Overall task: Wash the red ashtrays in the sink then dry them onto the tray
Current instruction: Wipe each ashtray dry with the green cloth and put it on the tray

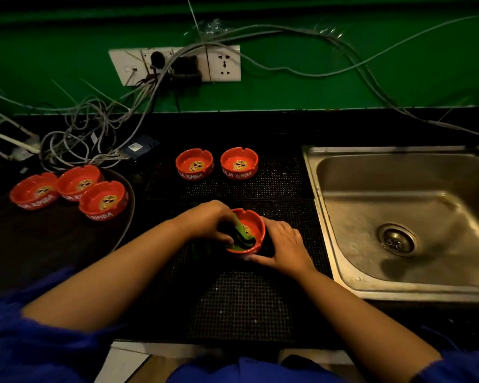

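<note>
Head view: the ashtray (256,230) sits on the mat (241,305), left hand (205,219) pinching a green cloth (239,240) inside it, right hand (284,244) curled round its wall. Best steady it and wipe right round the bowl; tray (133,208) at nine o'clock, sink (371,175) at three.

Far right ashtray (239,163) on mat (277,186): white lettering on outer wall, "AJA RIMBA", first letter lost round curve. Far left ashtray (194,164) just beside it: "JA RIMBA", same white capitals. Nearest tray ashtray (103,200), on tray (131,208) at left: "RIMBA". Leftmost tray ashtray (35,190): "RIMBA", blurred. Middle tray ashtray (79,182): lettering mostly hidden, unreadable.
</note>
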Available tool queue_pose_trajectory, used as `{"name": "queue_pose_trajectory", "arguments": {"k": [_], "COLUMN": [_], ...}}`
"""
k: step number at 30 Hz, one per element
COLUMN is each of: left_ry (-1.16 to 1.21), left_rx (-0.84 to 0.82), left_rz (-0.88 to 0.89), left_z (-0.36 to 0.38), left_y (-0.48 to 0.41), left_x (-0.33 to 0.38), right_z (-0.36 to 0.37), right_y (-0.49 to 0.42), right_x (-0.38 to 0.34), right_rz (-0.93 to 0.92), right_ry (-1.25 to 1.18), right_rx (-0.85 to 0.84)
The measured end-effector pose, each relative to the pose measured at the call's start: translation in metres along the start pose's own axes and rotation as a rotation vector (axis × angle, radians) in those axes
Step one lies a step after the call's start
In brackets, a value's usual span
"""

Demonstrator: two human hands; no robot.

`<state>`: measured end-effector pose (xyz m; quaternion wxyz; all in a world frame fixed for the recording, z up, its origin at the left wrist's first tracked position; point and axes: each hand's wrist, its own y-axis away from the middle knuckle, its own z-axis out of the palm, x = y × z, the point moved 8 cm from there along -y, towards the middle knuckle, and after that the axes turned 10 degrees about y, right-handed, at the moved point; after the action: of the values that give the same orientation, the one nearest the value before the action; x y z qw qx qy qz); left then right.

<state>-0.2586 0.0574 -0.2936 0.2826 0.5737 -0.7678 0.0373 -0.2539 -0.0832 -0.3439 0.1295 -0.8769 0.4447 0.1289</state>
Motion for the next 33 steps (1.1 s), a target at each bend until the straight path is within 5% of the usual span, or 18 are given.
{"name": "queue_pose_trajectory", "arguments": {"k": [6, 15, 18, 22, 29, 33], "left_ry": [-0.039, 0.19, 0.087, 0.016, -0.35, -0.316], "left_rx": [0.167, 0.444, 0.55, 0.32, 0.007, -0.087], "left_rz": [0.048, -0.27, -0.112, 0.147, -0.024, -0.035], "left_z": [0.005, -0.02, -0.03, 0.002, 0.04, 0.049], "left_y": [0.007, 0.018, 0.026, 0.026, 0.012, 0.003], "left_x": [-0.006, -0.049, -0.031, 0.009, -0.002, 0.01], "right_z": [-0.002, -0.002, -0.001, 0.0, 0.001, 0.001], "right_y": [0.001, 0.003, 0.002, 0.002, 0.002, 0.002], "right_x": [-0.001, 0.0, 0.0, 0.001, 0.0, 0.001], "right_rz": [-0.005, -0.009, -0.008, -0.003, -0.002, -0.001], "right_ry": [-0.005, -0.012, -0.012, 0.009, 0.021, 0.036], "right_rx": [0.013, 0.042, 0.042, 0.031, 0.036, 0.035]}}
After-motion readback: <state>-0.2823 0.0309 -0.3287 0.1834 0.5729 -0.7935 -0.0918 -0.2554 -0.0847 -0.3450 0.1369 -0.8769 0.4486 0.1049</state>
